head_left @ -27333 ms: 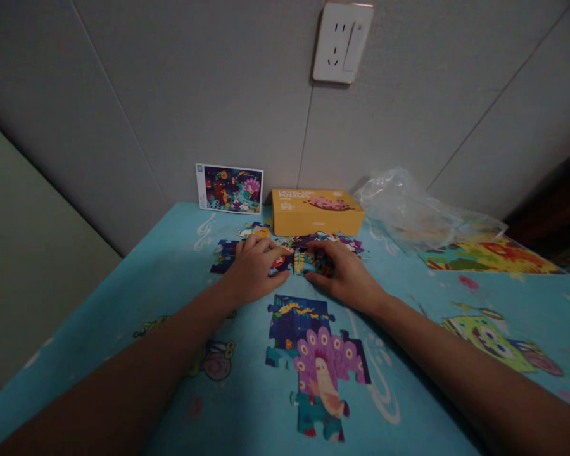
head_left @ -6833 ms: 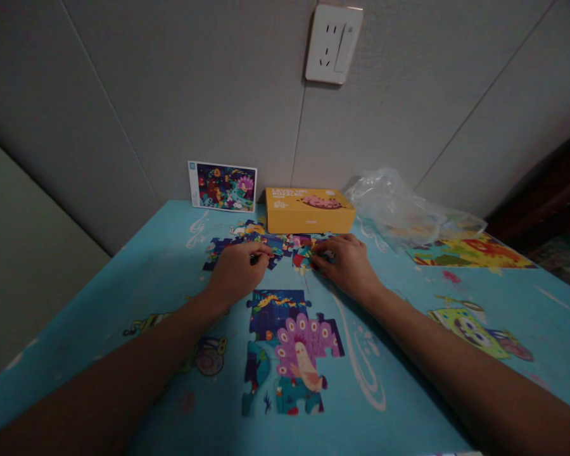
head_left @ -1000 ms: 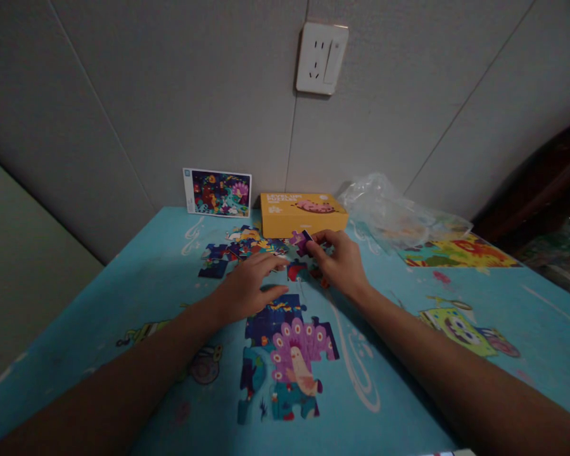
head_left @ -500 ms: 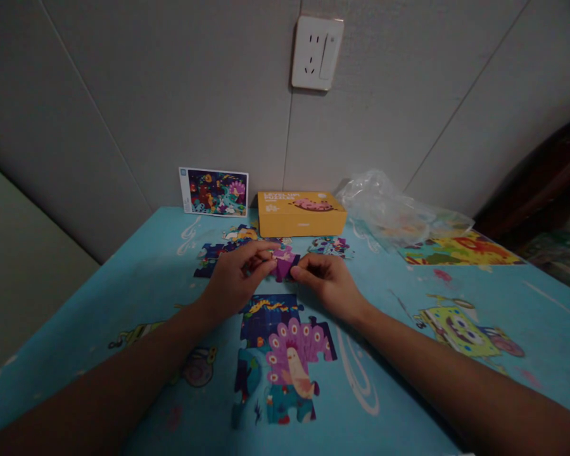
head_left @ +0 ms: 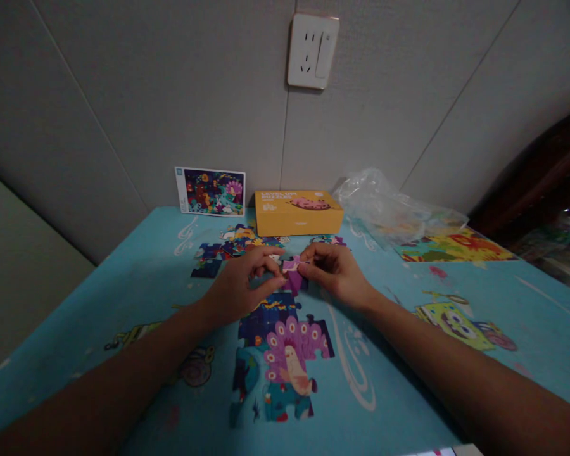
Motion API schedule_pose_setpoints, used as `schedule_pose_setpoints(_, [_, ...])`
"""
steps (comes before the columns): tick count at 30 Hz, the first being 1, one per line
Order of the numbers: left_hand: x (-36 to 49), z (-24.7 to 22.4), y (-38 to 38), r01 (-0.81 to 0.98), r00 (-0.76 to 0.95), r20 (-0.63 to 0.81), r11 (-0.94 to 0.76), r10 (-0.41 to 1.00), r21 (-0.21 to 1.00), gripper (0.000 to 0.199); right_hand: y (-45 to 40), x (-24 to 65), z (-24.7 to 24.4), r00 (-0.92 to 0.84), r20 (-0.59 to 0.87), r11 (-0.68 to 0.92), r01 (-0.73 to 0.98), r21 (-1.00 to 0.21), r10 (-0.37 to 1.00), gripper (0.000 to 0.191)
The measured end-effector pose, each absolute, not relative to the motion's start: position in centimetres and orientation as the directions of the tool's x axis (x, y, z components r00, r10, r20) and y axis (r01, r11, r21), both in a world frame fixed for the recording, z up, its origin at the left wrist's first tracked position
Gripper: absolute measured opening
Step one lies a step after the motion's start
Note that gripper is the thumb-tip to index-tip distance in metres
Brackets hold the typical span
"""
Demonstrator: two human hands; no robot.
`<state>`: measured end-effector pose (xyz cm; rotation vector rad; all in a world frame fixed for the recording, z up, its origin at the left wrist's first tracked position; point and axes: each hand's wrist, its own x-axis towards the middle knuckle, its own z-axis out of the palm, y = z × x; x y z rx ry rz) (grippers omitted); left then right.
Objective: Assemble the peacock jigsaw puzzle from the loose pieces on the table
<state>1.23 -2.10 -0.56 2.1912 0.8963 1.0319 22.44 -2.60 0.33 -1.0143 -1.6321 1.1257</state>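
Observation:
A purple puzzle piece (head_left: pixel 293 278) is held just above the far end of the partly joined puzzle. My right hand (head_left: pixel 337 272) pinches its upper right part between thumb and fingers. The thumb and curled fingers of my left hand (head_left: pixel 247 282) meet its left edge. Below the hands lies the joined puzzle section (head_left: pixel 289 354), showing a pink peacock-like bird, a dark blue top and teal lower pieces. Its outline is uneven, with knobs and gaps at the right and bottom. More puzzle pieces (head_left: pixel 206 259) lie behind my left hand, partly hidden by it.
A yellow puzzle box (head_left: pixel 298 218) and an upright picture card (head_left: pixel 213 193) stand against the wall. To the right are a clear plastic bag (head_left: pixel 384 202) and a colourful sheet (head_left: pixel 456 247). Small pieces (head_left: pixel 327 240) show behind my right hand. A patterned blue cloth (head_left: pixel 137 272) covers the table.
The purple piece has come nearer to me and slightly right, and it has been turned. My right fingers now grip higher on it. The view has shifted slightly.

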Motion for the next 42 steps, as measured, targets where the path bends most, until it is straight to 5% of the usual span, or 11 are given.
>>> schedule_pose_setpoints(6, [1.3, 0.8, -4.2, 0.251, 0.839, 0.313, -0.827, 0.445, 0.503, 0.050, -1.2, 24.2, -0.5, -0.028, 0.279, 0.271, -0.162, -0.949, 0.960, 0.032])
schedule_pose_setpoints(11, [1.8, 1.2, -6.0, 0.177, 0.943, 0.173, -0.866, 0.286, 0.468, 0.078, -1.2, 23.8, -0.9, -0.048, 0.252, 0.241, -0.175, -0.955, 0.966, 0.032])
schedule_pose_setpoints(21, [1.4, 1.8, -5.7, 0.211, 0.948, 0.109, -0.845, 0.299, 0.492, 0.056, -1.7, 23.8, -0.7, -0.271, 0.194, 0.141, -0.203, -0.969, 0.943, 0.031])
schedule_pose_setpoints(27, [0.7, 1.7, -4.6, 0.234, 0.944, 0.092, -0.842, 0.316, 0.486, 0.053, -2.6, 24.4, 0.6, -0.736, -0.109, -0.076, 0.078, -0.994, 0.668, 0.028])
schedule_pose_setpoints(35, [1.0, 0.9, -3.6, 0.174, 0.930, 0.166, -0.789, 0.329, 0.589, 0.038, -4.3, 24.0, 2.0, -0.795, -0.148, 0.360, 0.420, -0.833, 0.588, 0.005])
schedule_pose_setpoints(42, [1.2, 0.5, -3.6, 0.187, 0.919, 0.176, -0.784, 0.353, 0.592, 0.035, -4.5, 23.6, 1.7, -0.766, -0.406, 0.010, 0.474, -0.881, 0.498, 0.004])
